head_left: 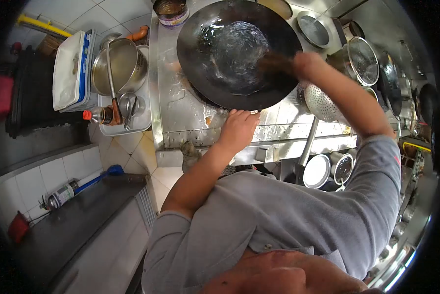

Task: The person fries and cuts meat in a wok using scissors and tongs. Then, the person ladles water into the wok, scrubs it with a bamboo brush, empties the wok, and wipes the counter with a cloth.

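Observation:
A large dark wok (200,59) sits on the steel stove, with swirling water (239,44) inside. My left hand (239,129) is at the wok's near edge, fingers closed around its rim or a handle there; the exact grip is partly hidden. Over the wok's right side, my right hand (308,66) is closed on a brown brush-like tool (276,64), blurred by motion, whose tip reaches into the wok.
Left of the stove (173,115), a tray (127,128) holds a metal pot (117,63) and a red-capped bottle (100,115). A perforated ladle (321,104), a strainer (363,61) and a white-topped container (317,171) stand on the right.

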Tool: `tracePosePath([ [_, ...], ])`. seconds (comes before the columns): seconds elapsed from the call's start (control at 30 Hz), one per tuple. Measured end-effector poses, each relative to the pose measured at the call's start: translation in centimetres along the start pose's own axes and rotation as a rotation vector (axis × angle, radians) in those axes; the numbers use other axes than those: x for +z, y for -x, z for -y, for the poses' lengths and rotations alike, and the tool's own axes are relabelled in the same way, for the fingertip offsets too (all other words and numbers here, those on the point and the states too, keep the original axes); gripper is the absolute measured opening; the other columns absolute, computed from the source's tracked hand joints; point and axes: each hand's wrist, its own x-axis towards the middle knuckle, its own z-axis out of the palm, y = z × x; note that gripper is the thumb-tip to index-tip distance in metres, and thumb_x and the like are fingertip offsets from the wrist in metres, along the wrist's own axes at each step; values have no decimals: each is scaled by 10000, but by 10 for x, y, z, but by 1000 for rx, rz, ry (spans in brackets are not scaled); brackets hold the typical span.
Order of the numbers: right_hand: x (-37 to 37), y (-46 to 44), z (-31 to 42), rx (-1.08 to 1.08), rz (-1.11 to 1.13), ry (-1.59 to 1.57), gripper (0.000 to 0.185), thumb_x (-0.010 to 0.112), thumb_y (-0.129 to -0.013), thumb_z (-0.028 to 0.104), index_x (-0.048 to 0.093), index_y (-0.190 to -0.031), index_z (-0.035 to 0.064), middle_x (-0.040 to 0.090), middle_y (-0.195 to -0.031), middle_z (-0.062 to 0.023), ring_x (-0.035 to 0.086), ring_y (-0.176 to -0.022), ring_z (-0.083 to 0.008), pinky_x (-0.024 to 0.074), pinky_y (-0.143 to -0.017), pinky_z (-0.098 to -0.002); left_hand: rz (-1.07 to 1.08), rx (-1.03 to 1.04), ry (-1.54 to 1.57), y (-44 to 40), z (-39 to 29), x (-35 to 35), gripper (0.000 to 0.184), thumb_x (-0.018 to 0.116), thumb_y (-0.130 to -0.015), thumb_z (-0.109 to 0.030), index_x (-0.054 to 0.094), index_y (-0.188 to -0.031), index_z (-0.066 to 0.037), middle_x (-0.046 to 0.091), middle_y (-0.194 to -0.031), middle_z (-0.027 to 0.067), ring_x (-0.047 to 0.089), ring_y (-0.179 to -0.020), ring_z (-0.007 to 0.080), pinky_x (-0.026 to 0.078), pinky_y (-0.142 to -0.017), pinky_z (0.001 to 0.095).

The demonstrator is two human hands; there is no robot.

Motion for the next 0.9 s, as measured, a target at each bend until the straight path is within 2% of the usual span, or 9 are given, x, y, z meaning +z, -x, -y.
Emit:
tracePosePath([
  [0.13, -16, -98, 19, 204, -494, -171, 349, 514, -955, 175, 607, -1291, 165, 682, -1134, -177, 699, -1016, -334, 583, -841, -423, 21, 3, 51, -1, 2, -1, 158, 610, -896, -138, 696, -998, -53, 660, -846, 101, 624, -837, 288, 443, -783, 423],
  [0.27, -8, -82, 93, -12, -359, -347, 456, 635, -848, 167, 585, -1302, 161, 645, -1186, -225, 677, -1055, -346, 557, -895, -434, 26, 9, 48, -3, 3, -2, 137, 608, -888, -135, 686, -966, -52, 667, -873, 106, 620, -850, 290, 440, -792, 421],
  [0.37, 33, -40, 79, -276, -303, -453, 745, 756, -698, 180, 531, -1409, 190, 661, -1022, -242, 661, -990, -395, 533, -870, -438, 23, -1, 49, -4, 2, -1, 118, 602, -888, -121, 680, -938, -49, 652, -873, 103, 613, -866, 290, 439, -802, 424],
  [0.43, 11, 19, 43, -390, -114, -345, 717, 749, -700, 178, 555, -1390, 206, 681, -1000, -233, 662, -976, -387, 530, -861, -442, 15, -4, 26, -3, -1, 0, 119, 599, -886, -113, 682, -942, -50, 642, -866, 102, 608, -871, 290, 438, -808, 425],
  [0.5, 13, 12, -1, -165, 200, -55, 568, 744, -753, 233, 623, -1308, 234, 698, -983, -197, 675, -955, -355, 537, -853, -431, 8, -10, 0, -2, -1, 1, 121, 596, -884, -105, 685, -946, -50, 631, -859, 100, 604, -876, 289, 437, -814, 425],
  [0.6, 11, -29, -32, 112, -388, 26, 309, 571, -924, 194, 651, -1222, 224, 719, -977, -170, 718, -859, -309, 569, -620, -443, -30, 24, -6, 0, 0, 8, 162, 595, -882, -95, 679, -1012, -49, 610, -842, 100, 596, -877, 284, 434, -823, 424],
  [0.67, 5, -101, -26, 136, -481, -44, 310, 571, -909, 165, 668, -1202, 190, 730, -963, -167, 726, -903, -319, 595, -704, -448, -6, 40, -16, 1, 1, 4, 242, 612, -872, -97, 648, -1101, -31, 617, -901, 128, 585, -875, 321, 425, -808, 443],
  [0.87, 1, -39, 62, -185, -197, -110, 470, 724, -763, 214, 657, -1204, 64, 728, -1024, -162, 712, -939, -339, 578, -811, -431, -27, 19, 18, 0, 4, 6, 224, 657, -863, -107, 614, -1068, -28, 658, -970, 140, 599, -876, 334, 433, -813, 444],
  [0.9, 7, -19, 55, -229, -122, -110, 614, 711, -765, 178, 537, -1354, 206, 716, -988, -156, 704, -898, -338, 565, -801, -432, -49, 23, 24, 0, 4, 6, 202, 667, -860, -108, 607, -1037, -32, 654, -942, 137, 598, -862, 338, 430, -804, 447],
])
